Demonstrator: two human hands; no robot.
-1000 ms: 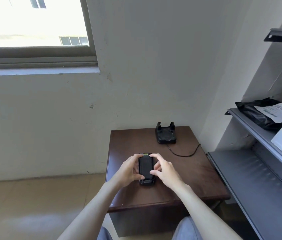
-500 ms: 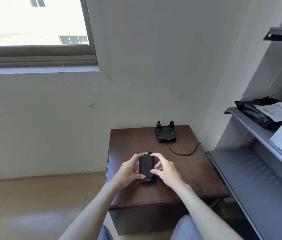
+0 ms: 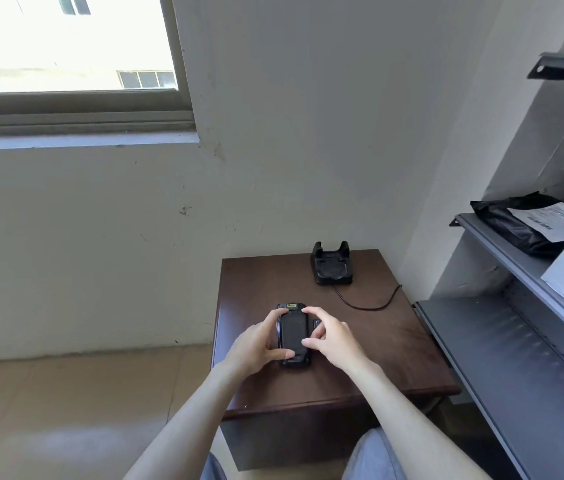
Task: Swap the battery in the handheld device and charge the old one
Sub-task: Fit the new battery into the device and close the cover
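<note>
**Right hand comes off the side, fingers move onto the battery**

Both hands on the handheld device (image 3: pixel 293 336), which lies back-up on the brown counter (image 3: pixel 370 344), near its front half. My left hand (image 3: pixel 256 344) holds its left edge, index finger hooked over the top corner, thumb pressed across the bottom end. That grip is closed on the casing and hasn't let go since a second ago.

The change is on the right. My right hand (image 3: pixel 331 336) was tucked tight against the device's right flank; now it has lifted a little, the index finger reaching to the top right corner and the thumb tip landing on the dark back panel. It's a loose pinch, partly open, touching but not clamping. A small dark piece (image 3: pixel 316 323) now shows just beside the device under that hand; I can't tell what it is.

My read: I'm working the battery or its cover loose, still early in the swap. No spare battery is visible. The charging cradle (image 3: pixel 332 268) sits empty at the counter's far edge, its cable (image 3: pixel 367 304) trailing right, well apart from my hands.
</note>
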